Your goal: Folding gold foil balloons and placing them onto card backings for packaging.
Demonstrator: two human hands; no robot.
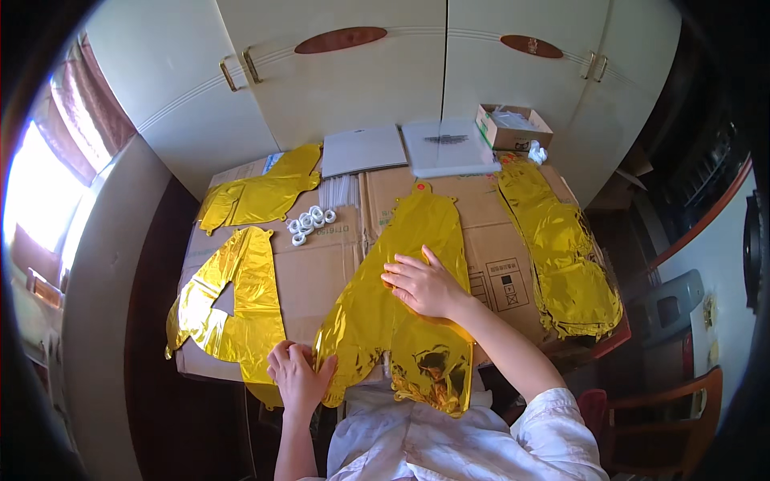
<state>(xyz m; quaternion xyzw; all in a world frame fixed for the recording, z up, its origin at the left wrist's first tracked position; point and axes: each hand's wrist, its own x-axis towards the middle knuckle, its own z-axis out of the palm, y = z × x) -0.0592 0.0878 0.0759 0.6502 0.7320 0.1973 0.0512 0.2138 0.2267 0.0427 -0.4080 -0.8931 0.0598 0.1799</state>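
A flat, uninflated gold foil balloon [417,232] lies across the middle of the cardboard-covered table, a small red spot at its far tip. My right hand [425,284] rests on it palm down with the fingers stretched out. Beside its lower left edge is my left hand [301,375], its thumb spread from bent fingers and close to the foil. No held thing shows in that hand. Just left lies a gold foil balloon shaped like a four [257,297], with a triangular hole. The near end of the middle balloon is crumpled at the table edge.
Another gold foil balloon [269,192] lies far left, and a crinkled gold foil pile [561,256] lies right. Several white tape rolls [309,224] sit near white sticks [339,192]. Behind are a grey-white board [365,150], a clear plastic packet [449,148] and an open box [513,132].
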